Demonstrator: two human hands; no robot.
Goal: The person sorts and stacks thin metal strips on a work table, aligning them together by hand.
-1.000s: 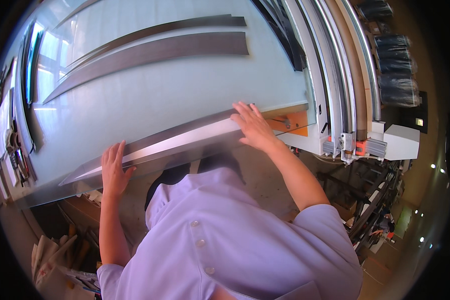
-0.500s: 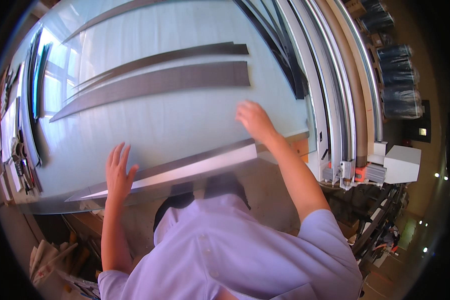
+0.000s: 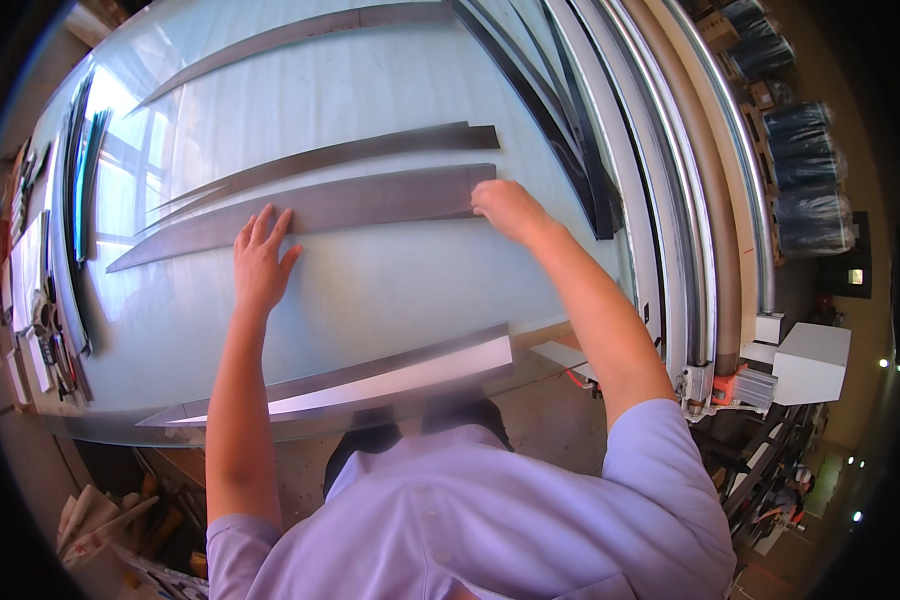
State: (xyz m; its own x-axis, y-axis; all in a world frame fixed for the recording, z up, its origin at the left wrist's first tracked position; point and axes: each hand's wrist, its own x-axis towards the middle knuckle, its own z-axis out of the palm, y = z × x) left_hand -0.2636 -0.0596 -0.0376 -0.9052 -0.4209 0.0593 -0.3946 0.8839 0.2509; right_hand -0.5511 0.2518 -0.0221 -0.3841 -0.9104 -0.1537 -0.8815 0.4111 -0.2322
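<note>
A long, flat, grey-brown strip of thin sheet (image 3: 380,200), with a pointed left end, lies across the middle of the big, shiny, pale blue table (image 3: 400,275). The left hand (image 3: 260,265) is spread out and grips nothing; its fingertips rest on the strip, maybe to stop it sliding. The right hand (image 3: 510,210) has its fingers curled in at the strip's other end, nearer the table's right side. I cannot tell if it pinches the strip. Having the hands well apart seems to help keep such a long thing straight. A dark strip with a long white wedge (image 3: 440,365) lies along the table's near edge, perhaps to be out of the way.
</note>
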